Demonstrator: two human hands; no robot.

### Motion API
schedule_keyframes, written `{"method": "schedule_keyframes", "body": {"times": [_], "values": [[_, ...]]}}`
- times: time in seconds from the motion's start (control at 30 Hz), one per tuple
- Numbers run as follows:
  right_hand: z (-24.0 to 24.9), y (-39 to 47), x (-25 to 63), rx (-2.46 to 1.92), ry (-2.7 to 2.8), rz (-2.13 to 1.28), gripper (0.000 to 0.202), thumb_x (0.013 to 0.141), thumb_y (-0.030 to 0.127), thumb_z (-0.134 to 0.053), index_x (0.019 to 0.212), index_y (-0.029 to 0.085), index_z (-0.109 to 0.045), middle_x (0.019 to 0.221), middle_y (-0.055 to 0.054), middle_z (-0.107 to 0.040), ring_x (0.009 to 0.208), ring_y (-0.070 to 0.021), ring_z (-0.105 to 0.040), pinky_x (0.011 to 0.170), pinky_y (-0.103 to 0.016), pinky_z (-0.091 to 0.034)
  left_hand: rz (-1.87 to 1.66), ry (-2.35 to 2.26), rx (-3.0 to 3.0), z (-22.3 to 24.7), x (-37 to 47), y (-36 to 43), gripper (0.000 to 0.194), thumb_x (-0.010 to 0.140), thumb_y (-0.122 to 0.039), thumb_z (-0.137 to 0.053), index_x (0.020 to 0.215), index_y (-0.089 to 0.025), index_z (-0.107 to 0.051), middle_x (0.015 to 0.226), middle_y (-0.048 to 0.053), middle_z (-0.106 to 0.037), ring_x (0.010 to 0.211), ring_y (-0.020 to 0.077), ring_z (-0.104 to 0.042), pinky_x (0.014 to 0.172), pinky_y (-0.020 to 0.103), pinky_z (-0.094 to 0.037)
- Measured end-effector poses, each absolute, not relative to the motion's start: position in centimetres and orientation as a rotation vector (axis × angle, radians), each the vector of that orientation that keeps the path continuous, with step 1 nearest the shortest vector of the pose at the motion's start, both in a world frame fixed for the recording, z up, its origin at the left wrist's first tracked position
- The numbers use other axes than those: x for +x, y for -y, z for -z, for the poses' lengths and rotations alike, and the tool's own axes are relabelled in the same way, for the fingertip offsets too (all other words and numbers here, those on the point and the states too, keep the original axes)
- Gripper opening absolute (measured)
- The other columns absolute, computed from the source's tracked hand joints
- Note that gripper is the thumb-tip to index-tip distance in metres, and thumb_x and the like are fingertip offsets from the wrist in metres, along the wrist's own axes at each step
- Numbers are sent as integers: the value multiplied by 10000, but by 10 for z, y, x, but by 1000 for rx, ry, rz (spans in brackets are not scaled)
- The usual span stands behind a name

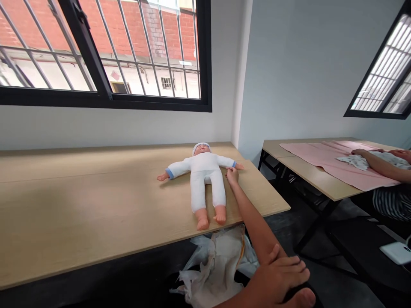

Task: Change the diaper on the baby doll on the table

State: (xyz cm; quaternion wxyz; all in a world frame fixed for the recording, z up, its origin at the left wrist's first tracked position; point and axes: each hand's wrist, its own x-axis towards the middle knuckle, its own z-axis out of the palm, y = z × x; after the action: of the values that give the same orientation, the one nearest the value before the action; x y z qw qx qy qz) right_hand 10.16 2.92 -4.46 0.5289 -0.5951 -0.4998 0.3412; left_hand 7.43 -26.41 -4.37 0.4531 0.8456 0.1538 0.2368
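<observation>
A baby doll (207,164) in a white suit with blue cuffs and a patterned headband or cap lies on its back on the wooden table (96,205). Its arms are spread and its bare feet point toward me. My right hand (231,175) rests beside the doll's arm on the right, just below the blue cuff. Its fingers are curled together, and whatever they may hold is too small to make out. Across my right forearm, near the elbow, lies my left hand (282,273) with fingers stretched out. Below the table edge is crumpled whitish cloth or plastic (221,265).
On the right stands another table (308,173) with a pink cloth (321,160). A person's arm (379,164) reaches over patterned white fabric (355,161) there. A white device (396,252) lies on a dark seat. A barred window (144,105) is behind my table.
</observation>
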Motion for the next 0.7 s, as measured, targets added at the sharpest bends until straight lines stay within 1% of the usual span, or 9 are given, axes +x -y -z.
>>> {"method": "schedule_keyframes", "body": {"times": [0.07,0.13,0.23,0.33,0.4,0.47,0.57,0.63,0.7], "values": [[49,-40,101,-1456,1137,-832,166,969,226,-541,1044,122,-647,908,-36,-668,818,-178,-661,775,-330,-548,-535,-337,1975,32,68,263,596,1016,-602,-272,1404,-280,-589,1397,59,-617,1409,255,-452,1243,522,-25],[53,-46,100,-1471,1096,-844,192,935,107,-456,950,128,-646,735,-3,-631,705,-161,-641,721,-283,-513,-438,-273,1833,19,54,263,595,1011,-611,-276,1384,-293,-615,1387,37,-626,1415,257,-443,1249,483,-94],[55,-49,100,-1470,1069,-853,222,875,59,-426,895,139,-632,669,24,-600,667,-137,-609,718,-242,-475,-293,-114,1612,12,20,264,646,974,-667,-327,1405,-272,-602,1409,31,-606,1398,285,-463,1217,432,-246],[44,-40,100,-1467,1078,-816,176,844,71,-451,869,122,-618,741,3,-621,743,-136,-605,791,-241,-460,-217,-157,1538,32,-23,263,686,871,-696,-547,1362,-228,-644,1403,61,-610,1346,327,-515,1158,414,-348],[32,-19,101,-1423,1102,-710,154,843,102,-486,946,110,-601,933,-50,-647,895,-155,-611,877,-257,-450,-181,-416,1677,57,-54,263,733,719,-625,-769,1344,-260,-655,1440,55,-580,1399,340,-442,1181,420,-304],[23,22,104,-1344,1119,-607,196,871,176,-529,1062,149,-563,1145,-84,-618,1030,-163,-585,942,-263,-443,-200,-812,1757,81,-82,263,760,626,-575,-851,1313,-305,-667,1464,49,-557,1406,348,-417,1184,463,-288],[27,111,124,-1070,1361,-518,172,896,319,-594,1015,195,-578,1037,-61,-637,946,-180,-598,902,-306,-484,-245,-925,1718,104,-110,263,647,636,-524,-861,1217,-278,-718,1351,63,-638,1300,318,-520,1146,437,-347],[44,171,146,-977,1787,-737,136,896,347,-613,904,212,-617,888,-21,-652,842,-169,-606,855,-302,-504,-309,-924,1689,107,-119,261,554,690,-481,-837,1194,-280,-728,1331,57,-647,1273,296,-541,1131,411,-363],[70,217,167,-862,2230,-1111,232,844,363,-678,1049,255,-672,1008,-19,-693,918,-188,-648,876,-307,-522,-377,-968,1660,106,-122,259,455,705,-414,-833,1139,-306,-749,1314,39,-654,1272,289,-540,1128,403,-361]]}}
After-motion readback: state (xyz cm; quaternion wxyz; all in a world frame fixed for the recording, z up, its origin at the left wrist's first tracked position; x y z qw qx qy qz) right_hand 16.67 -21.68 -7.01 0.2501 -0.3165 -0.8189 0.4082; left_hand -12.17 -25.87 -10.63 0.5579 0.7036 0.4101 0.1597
